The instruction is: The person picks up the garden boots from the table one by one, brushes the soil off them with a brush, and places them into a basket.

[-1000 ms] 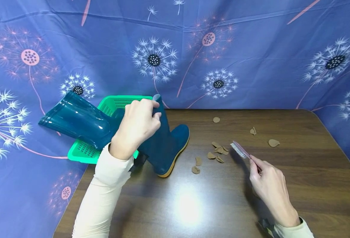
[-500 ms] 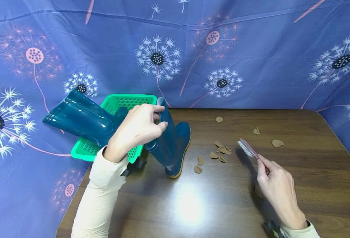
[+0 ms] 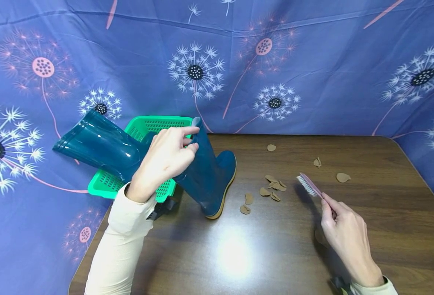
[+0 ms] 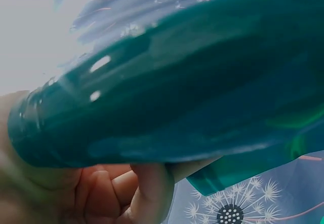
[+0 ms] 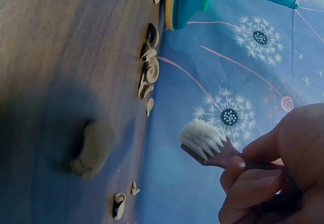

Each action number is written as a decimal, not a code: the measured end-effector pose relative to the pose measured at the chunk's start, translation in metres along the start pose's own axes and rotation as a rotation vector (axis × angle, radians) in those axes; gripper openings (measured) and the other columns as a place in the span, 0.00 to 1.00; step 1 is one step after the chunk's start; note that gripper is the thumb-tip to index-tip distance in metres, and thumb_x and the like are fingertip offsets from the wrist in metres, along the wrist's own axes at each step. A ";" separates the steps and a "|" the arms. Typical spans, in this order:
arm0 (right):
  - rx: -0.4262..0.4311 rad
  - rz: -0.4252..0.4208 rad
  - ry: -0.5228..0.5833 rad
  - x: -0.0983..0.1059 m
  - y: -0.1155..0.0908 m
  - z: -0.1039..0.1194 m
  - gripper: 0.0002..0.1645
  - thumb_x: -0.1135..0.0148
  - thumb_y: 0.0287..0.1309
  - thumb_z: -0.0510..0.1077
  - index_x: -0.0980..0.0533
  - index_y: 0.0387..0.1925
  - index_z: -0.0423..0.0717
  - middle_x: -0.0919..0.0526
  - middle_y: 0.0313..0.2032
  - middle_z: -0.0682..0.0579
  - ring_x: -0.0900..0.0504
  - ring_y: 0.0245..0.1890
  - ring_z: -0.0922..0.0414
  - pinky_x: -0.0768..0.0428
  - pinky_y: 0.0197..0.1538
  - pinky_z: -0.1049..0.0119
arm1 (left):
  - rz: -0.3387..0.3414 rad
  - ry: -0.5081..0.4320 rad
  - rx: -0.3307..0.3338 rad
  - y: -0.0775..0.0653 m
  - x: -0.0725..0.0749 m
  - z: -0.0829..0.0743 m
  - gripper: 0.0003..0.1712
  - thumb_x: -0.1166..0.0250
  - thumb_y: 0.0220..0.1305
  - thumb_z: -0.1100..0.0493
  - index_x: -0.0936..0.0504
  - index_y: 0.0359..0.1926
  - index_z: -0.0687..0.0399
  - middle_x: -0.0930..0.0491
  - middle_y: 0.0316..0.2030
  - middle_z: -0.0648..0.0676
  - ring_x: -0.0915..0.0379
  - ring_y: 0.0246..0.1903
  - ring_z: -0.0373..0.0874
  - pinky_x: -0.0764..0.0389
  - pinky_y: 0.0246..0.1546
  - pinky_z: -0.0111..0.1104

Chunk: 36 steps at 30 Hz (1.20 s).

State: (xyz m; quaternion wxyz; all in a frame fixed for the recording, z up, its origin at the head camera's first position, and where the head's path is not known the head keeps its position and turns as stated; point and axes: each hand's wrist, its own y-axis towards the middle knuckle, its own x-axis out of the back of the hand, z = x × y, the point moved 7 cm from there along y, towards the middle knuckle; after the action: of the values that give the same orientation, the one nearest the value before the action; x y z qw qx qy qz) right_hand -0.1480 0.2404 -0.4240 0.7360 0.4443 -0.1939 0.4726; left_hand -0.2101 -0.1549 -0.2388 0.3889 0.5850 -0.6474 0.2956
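Observation:
In the head view my left hand [image 3: 167, 157] holds a dark teal rubber boot [image 3: 211, 184] by the top of its shaft. The boot's yellowish sole faces right. The left wrist view has the shaft [image 4: 167, 87] across it, the curled fingers [image 4: 152, 193] partly hidden beneath. My right hand [image 3: 349, 237] grips a small brush [image 3: 309, 185] by its pinkish handle, above the table. Its white bristles [image 5: 202, 135] touch nothing. Between the boot and the brush lie several thin brown flakes [image 3: 274, 185].
A second teal boot [image 3: 102, 143] lies tilted in a green perforated basket [image 3: 107, 184] on the left. More brown flakes [image 3: 343, 177] are scattered over the brown wooden table [image 3: 294, 254]. A blue dandelion-print cloth [image 3: 312, 61] hangs behind.
The boot leaned and turned in my left hand half a second ago, then swung partly back. My right hand has moved slightly rightward with the brush. The flakes have not moved on the table.

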 end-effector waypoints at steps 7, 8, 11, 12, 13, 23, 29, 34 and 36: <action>0.012 -0.024 0.004 0.003 0.000 -0.004 0.17 0.37 0.69 0.40 0.12 0.54 0.40 0.20 0.24 0.52 0.39 0.19 0.67 0.43 0.24 0.67 | -0.042 -0.021 0.012 -0.003 0.014 -0.003 0.27 0.43 0.76 0.57 0.22 0.74 0.47 0.26 0.12 0.48 0.19 0.26 0.47 0.42 0.24 0.37; 0.014 -0.026 0.004 0.003 0.000 -0.004 0.17 0.37 0.69 0.40 0.12 0.54 0.40 0.19 0.24 0.52 0.39 0.19 0.68 0.42 0.24 0.67 | -0.048 -0.022 0.010 -0.003 0.017 -0.004 0.28 0.43 0.76 0.58 0.22 0.74 0.46 0.26 0.13 0.46 0.27 0.19 0.46 0.43 0.23 0.36; 0.022 -0.031 0.002 0.004 0.000 -0.005 0.17 0.37 0.69 0.40 0.12 0.54 0.40 0.18 0.24 0.51 0.38 0.19 0.68 0.41 0.24 0.67 | -0.055 -0.017 0.002 -0.004 0.028 -0.007 0.28 0.44 0.76 0.58 0.22 0.74 0.45 0.32 0.11 0.47 0.48 0.13 0.44 0.48 0.19 0.35; 0.023 -0.033 0.000 0.004 0.000 -0.005 0.17 0.37 0.69 0.40 0.12 0.54 0.40 0.18 0.24 0.51 0.38 0.19 0.67 0.42 0.24 0.67 | -0.058 -0.015 -0.001 -0.004 0.031 -0.008 0.28 0.44 0.76 0.58 0.22 0.74 0.45 0.34 0.11 0.46 0.48 0.12 0.43 0.49 0.19 0.34; 0.022 -0.034 -0.001 0.005 0.000 -0.005 0.17 0.37 0.69 0.40 0.12 0.54 0.40 0.18 0.24 0.51 0.38 0.19 0.67 0.42 0.24 0.67 | -0.060 -0.013 -0.004 -0.004 0.035 -0.009 0.27 0.44 0.76 0.58 0.22 0.73 0.45 0.33 0.11 0.46 0.48 0.12 0.43 0.49 0.18 0.34; 0.026 -0.036 -0.013 0.005 0.001 -0.006 0.17 0.38 0.69 0.40 0.12 0.54 0.40 0.20 0.23 0.52 0.38 0.19 0.66 0.37 0.23 0.56 | -0.056 0.012 -0.003 0.004 0.064 -0.018 0.27 0.43 0.76 0.59 0.20 0.72 0.45 0.20 0.20 0.50 0.47 0.12 0.43 0.47 0.18 0.35; 0.035 -0.042 -0.010 0.005 0.000 -0.006 0.17 0.38 0.69 0.40 0.12 0.55 0.40 0.21 0.22 0.52 0.38 0.19 0.66 0.37 0.23 0.55 | -0.062 0.018 -0.016 0.008 0.076 -0.022 0.28 0.44 0.73 0.60 0.19 0.71 0.45 0.33 0.14 0.46 0.49 0.13 0.42 0.49 0.19 0.36; 0.039 -0.044 -0.007 0.004 0.000 -0.006 0.17 0.38 0.69 0.40 0.12 0.54 0.40 0.20 0.22 0.52 0.37 0.19 0.66 0.37 0.24 0.54 | -0.058 0.036 -0.008 0.011 0.085 -0.021 0.27 0.43 0.75 0.58 0.20 0.72 0.45 0.34 0.13 0.45 0.48 0.13 0.42 0.47 0.19 0.37; 0.041 -0.045 -0.006 0.004 -0.001 -0.006 0.17 0.38 0.69 0.40 0.12 0.54 0.40 0.20 0.22 0.52 0.37 0.19 0.66 0.37 0.23 0.54 | -0.050 0.052 0.003 0.013 0.090 -0.021 0.27 0.42 0.76 0.57 0.21 0.73 0.44 0.41 0.12 0.45 0.48 0.13 0.42 0.46 0.19 0.37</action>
State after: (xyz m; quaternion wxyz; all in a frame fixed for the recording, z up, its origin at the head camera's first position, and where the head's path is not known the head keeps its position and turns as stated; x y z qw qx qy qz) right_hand -0.1463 0.2476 -0.4250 0.7364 0.4651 -0.1763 0.4586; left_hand -0.2204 -0.1831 -0.1509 0.4117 0.5938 -0.6219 0.3019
